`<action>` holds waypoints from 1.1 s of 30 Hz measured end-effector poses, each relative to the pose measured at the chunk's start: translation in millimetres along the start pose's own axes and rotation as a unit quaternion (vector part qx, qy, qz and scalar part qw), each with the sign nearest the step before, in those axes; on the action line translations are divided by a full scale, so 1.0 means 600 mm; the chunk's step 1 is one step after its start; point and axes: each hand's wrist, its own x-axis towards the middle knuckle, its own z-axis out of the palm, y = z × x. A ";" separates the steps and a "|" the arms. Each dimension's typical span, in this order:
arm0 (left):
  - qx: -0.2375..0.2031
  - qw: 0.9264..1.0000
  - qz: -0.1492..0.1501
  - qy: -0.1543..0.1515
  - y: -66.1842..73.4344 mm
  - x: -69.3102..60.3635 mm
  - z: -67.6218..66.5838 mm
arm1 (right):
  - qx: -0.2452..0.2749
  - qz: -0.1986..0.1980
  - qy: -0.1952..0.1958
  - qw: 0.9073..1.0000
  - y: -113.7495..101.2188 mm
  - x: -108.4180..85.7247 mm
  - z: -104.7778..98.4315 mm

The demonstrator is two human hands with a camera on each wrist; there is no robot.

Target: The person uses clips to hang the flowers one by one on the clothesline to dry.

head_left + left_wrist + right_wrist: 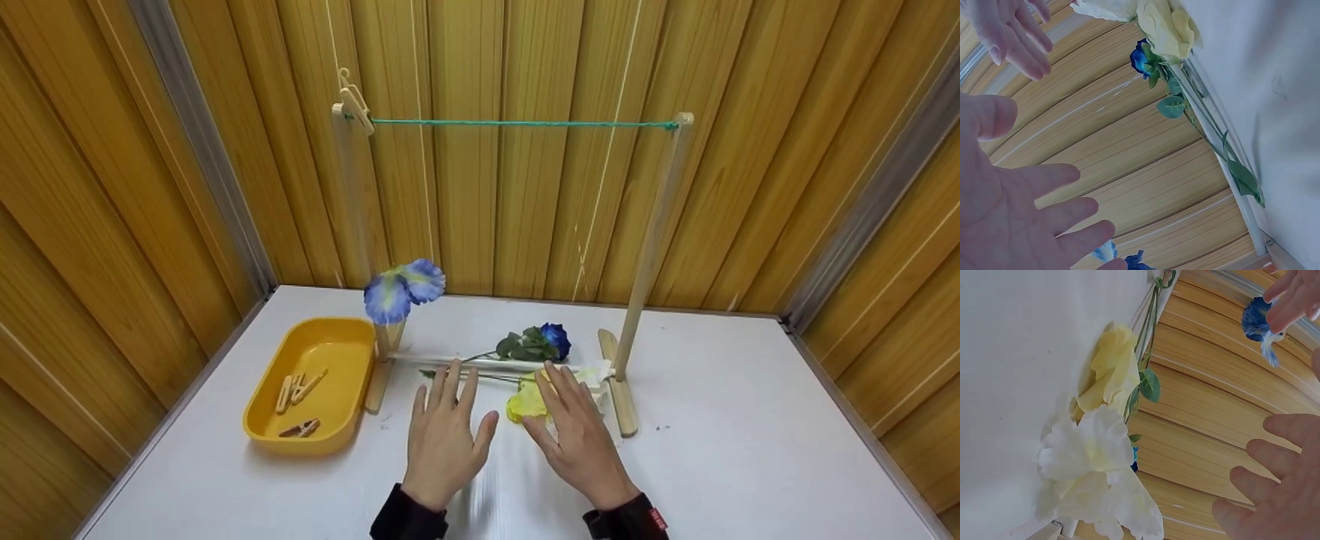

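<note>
Both hands hover palms down with fingers spread, holding nothing: the left hand (444,442) and the right hand (581,442). Beyond them a yellow flower (526,401) lies by the rack's lower bar, partly behind the right hand. White petals (1089,450) overlap that yellow bloom (1112,365) in the right wrist view. A dark blue rose (555,340) with green leaves lies behind the bar. At the rack's left post is a blue-purple flower (403,291). The green cord (517,123) runs between the post tops, with a wooden clothespin (355,105) at its left end.
A yellow basin (259,409) left of the rack holds several clothespins, among them a brown one (300,429). The rack's right post (649,247) and its wooden foot (624,405) stand right of the flowers. Wood-patterned walls enclose the white table (735,450) behind and at the sides.
</note>
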 end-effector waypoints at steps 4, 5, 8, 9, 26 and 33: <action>-0.024 0.999 -0.008 -0.020 -0.001 0.005 -0.002 | 0.004 -0.006 -0.010 1.000 -0.006 0.006 0.006; -0.031 0.999 -0.009 -0.022 -0.001 0.007 -0.003 | 0.005 -0.005 -0.013 1.000 -0.008 0.007 0.007; -0.050 0.998 -0.011 -0.022 -0.003 0.010 -0.006 | 0.014 -0.006 -0.019 1.000 -0.013 0.010 0.011; -0.052 0.998 -0.013 -0.022 -0.004 0.011 -0.007 | 0.018 -0.006 -0.023 1.000 -0.015 0.010 0.013; -0.097 0.993 -0.055 -0.033 -0.069 0.008 -0.042 | 0.060 -0.120 -0.018 0.991 -0.056 0.060 0.066; -0.056 0.996 -0.051 -0.041 -0.109 0.010 -0.075 | 0.049 -0.158 -0.036 0.986 -0.073 0.094 0.078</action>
